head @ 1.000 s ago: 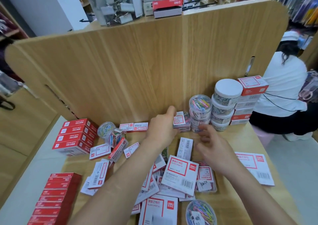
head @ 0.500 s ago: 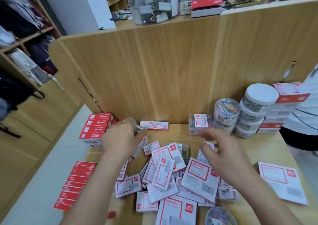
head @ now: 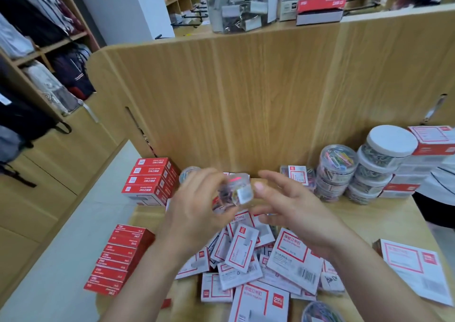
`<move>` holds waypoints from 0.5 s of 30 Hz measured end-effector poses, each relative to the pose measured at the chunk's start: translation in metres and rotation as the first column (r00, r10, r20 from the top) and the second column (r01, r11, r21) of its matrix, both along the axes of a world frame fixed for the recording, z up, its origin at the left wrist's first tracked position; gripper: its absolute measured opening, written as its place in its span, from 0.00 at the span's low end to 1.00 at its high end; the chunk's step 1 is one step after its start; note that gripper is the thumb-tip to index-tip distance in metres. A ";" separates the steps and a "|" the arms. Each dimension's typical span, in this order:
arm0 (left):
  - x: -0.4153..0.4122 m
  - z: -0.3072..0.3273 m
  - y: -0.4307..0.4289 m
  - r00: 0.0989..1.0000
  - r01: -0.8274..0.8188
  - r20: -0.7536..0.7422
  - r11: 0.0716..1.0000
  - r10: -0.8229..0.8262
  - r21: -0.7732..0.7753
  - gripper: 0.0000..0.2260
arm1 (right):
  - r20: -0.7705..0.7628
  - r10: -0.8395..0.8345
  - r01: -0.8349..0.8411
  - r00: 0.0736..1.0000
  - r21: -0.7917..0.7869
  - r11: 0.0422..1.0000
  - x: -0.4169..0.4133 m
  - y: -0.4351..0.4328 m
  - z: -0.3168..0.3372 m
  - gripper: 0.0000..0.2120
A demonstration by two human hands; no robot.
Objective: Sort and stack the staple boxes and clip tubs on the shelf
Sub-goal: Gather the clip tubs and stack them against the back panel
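My left hand (head: pixel 197 206) holds a small clear clip tub (head: pixel 234 191) lifted above the shelf; the tub is blurred. My right hand (head: pixel 293 206) hovers just right of it with fingers spread, its thumb tip close to the tub. Under both hands lies a loose heap of white-and-red staple boxes (head: pixel 266 260). Red staple boxes are stacked at the back left (head: pixel 150 179) and in a row at the front left (head: pixel 120 257). Clear clip tubs (head: pixel 334 171) and white-lidded tubs (head: pixel 379 161) stand stacked at the back right, beside stacked white boxes (head: pixel 428 149).
The shelf's tall wooden back panel (head: pixel 246 100) rises behind the goods. A larger white box (head: pixel 416 272) lies at the front right, a tub of coloured clips (head: pixel 320 312) at the front edge. A person in white (head: pixel 443 183) is at the right edge.
My left hand went from the back stack to the left, took up a clear tub and raised it toward the middle. My right hand rose to meet it. The view panned left.
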State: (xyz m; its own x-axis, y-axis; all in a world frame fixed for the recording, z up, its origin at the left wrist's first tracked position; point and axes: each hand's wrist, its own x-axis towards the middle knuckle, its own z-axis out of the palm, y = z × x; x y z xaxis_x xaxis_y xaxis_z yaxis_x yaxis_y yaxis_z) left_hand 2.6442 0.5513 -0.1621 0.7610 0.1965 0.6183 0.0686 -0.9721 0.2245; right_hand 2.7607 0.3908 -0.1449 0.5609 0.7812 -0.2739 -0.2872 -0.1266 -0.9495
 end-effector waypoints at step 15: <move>0.027 -0.025 0.053 0.711 -0.605 -0.478 0.795 0.516 -0.041 0.17 | -0.089 -0.027 0.047 0.996 0.235 0.971 0.007 -0.004 -0.017 0.21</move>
